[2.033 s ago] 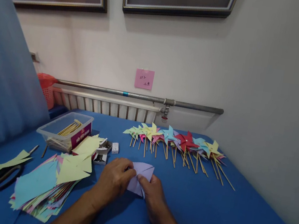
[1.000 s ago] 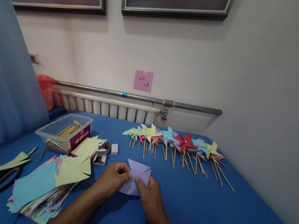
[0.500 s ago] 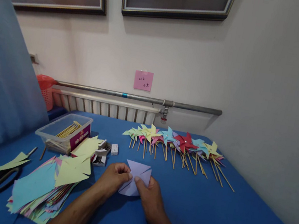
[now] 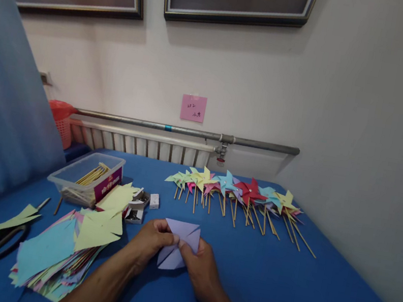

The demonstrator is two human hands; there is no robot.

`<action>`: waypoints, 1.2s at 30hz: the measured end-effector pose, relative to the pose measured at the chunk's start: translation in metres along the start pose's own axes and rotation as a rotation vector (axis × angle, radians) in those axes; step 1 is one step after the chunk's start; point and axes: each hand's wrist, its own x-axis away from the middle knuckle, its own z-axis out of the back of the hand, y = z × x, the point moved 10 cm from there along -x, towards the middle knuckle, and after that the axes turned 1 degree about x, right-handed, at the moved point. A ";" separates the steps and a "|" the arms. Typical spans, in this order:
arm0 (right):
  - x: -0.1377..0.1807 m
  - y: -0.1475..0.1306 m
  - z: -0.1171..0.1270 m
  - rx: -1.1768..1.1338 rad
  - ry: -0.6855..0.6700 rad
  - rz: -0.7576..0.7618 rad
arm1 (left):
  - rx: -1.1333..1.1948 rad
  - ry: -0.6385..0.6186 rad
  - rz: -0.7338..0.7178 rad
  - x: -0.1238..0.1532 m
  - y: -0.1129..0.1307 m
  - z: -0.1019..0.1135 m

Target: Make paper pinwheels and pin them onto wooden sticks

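The purple paper (image 4: pixel 184 233) has turned slightly and shifted a little to the left and lower since a half-second ago, the hands going with it; everything else lies where it was. The left hand (image 4: pixel 153 240) is closed in a pinch on the paper's left side, thumb pointing inward. The right hand (image 4: pixel 202 262) pinches the right side the same way, and the two thumb tips nearly meet over its middle. Whether they hold a folded point or a pin there is too small to tell.

The paper should be light, thin and a bit springy, easy to crease and likely to tear where the slits run in from its corners. The uncut middle looks the safest grip.

Nearest on the left are the small boxes (image 4: pixel 134 215), then the coloured paper stack (image 4: pixel 46 248), the scissors (image 4: pixel 2 244) and the plastic tub (image 4: pixel 107 185) of sticks. Finished-looking pinwheels (image 4: pixel 250 193) line the far side of the blue tabletop (image 4: pixel 271 286). The most room to move seems to be right of the right hand, up to the edge by the wall (image 4: pixel 364 121).
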 end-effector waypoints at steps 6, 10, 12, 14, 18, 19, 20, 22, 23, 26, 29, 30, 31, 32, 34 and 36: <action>0.002 -0.006 -0.004 -0.041 -0.041 0.007 | 0.006 0.006 -0.012 -0.005 -0.006 0.003; 0.002 -0.004 -0.004 -0.032 -0.039 -0.002 | 0.048 0.013 -0.068 -0.008 0.000 0.004; 0.001 -0.003 -0.004 -0.037 -0.040 -0.003 | 0.052 0.011 -0.072 -0.008 0.001 0.004; 0.001 -0.003 -0.005 -0.045 -0.047 -0.011 | 0.044 0.001 -0.062 -0.008 0.002 0.003; 0.003 -0.008 -0.004 -0.128 -0.059 -0.023 | 0.047 0.011 -0.057 -0.005 0.007 0.001; 0.004 -0.010 -0.004 -0.182 -0.059 -0.022 | 0.067 0.028 -0.062 -0.004 0.008 0.003; 0.005 -0.012 -0.003 -0.251 -0.059 -0.021 | 0.093 0.047 -0.069 -0.003 0.010 0.004; 0.007 -0.017 -0.005 -0.406 -0.073 -0.022 | 0.161 0.073 -0.080 -0.001 0.013 0.006; 0.008 -0.019 -0.008 -0.476 -0.087 -0.022 | 0.197 0.074 -0.082 -0.001 0.014 0.006; 0.013 -0.026 -0.019 -0.596 -0.150 -0.012 | 0.279 0.049 -0.079 0.002 0.016 0.001; 0.017 -0.031 -0.022 -0.621 -0.149 0.015 | 0.317 0.038 -0.087 0.003 0.017 -0.002; 0.018 -0.032 -0.022 -0.629 -0.138 0.018 | 0.323 0.035 -0.089 0.003 0.017 -0.003; 0.019 -0.033 -0.021 -0.638 -0.129 0.016 | 0.329 0.034 -0.090 0.003 0.016 -0.003; 0.019 -0.033 -0.020 -0.650 -0.124 0.010 | 0.335 0.036 -0.091 0.003 0.016 -0.003; 0.019 -0.033 -0.018 -0.670 -0.120 -0.009 | 0.344 0.051 -0.093 0.002 0.016 -0.002; 0.020 -0.031 -0.018 -0.675 -0.108 -0.035 | 0.353 0.061 -0.103 0.002 0.017 0.000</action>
